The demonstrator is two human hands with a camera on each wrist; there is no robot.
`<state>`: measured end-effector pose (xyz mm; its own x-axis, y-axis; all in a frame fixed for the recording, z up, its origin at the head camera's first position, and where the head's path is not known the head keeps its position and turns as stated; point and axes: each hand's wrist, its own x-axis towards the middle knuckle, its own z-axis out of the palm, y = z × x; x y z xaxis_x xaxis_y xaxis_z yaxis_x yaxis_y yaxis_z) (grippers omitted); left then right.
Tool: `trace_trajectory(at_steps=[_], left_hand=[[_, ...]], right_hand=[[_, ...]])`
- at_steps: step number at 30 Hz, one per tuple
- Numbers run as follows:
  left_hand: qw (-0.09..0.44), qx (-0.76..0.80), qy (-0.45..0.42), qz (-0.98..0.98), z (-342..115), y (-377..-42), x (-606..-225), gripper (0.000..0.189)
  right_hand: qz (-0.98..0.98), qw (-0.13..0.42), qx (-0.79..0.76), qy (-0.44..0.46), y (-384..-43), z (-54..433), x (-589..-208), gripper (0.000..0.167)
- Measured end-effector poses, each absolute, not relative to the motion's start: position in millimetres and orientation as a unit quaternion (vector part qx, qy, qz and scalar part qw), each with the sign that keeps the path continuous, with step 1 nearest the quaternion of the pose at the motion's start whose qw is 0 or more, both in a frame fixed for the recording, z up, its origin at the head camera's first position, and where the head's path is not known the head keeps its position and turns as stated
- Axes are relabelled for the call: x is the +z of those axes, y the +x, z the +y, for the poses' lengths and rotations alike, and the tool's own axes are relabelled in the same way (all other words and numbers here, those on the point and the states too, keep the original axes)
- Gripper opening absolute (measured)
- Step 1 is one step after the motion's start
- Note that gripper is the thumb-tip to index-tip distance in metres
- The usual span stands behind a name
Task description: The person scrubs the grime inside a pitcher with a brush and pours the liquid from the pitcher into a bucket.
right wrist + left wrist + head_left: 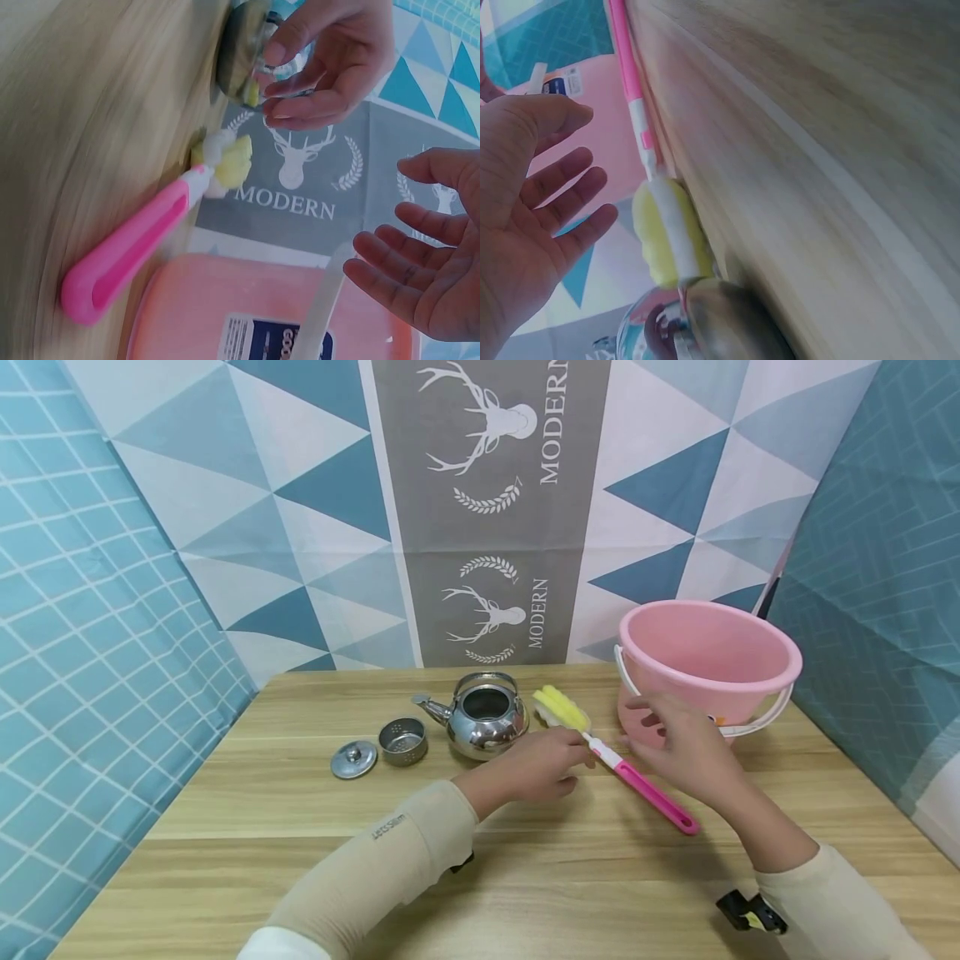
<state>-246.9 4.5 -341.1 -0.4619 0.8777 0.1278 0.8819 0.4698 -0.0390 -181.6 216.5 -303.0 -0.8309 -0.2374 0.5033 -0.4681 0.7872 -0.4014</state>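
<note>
A sponge bottle brush (637,777) with a pink handle and a yellow and white head lies on the wooden table. Over the brush's neck hangs my left hand (542,766), its fingers loosely bent around nothing. My right hand (686,750) hovers in front of the pink bucket (720,693), fingers spread and holding nothing, as the right wrist view also shows. Left of the brush head stands a shiny steel teapot (483,727), its top uncovered and its spout pointing left. Beside it sit a perforated strainer cup (403,742) and a small round lid (354,760) with a knob.
The bucket stands at the table's back right, its white handle (757,722) hanging down at the front. A patterned cloth backdrop (487,527) rises behind the wooden table (300,827). Blue tiled-pattern sheets (90,610) close off the sides.
</note>
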Motion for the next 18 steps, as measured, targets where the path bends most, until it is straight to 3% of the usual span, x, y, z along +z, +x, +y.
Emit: trace_trajectory(at_steps=[10,18], left_hand=[[0.070,-0.018,-0.520,-0.851,31.1,-260.0,-346.8,0.031],[0.048,0.012,-0.510,-0.859,46.2,-262.8,-349.7,0.037]], right_hand=[[-0.906,0.257,0.274,0.196,-176.5,238.9,-303.7,0.032],[-0.900,0.273,0.265,0.211,-173.1,259.0,-302.1,0.037]])
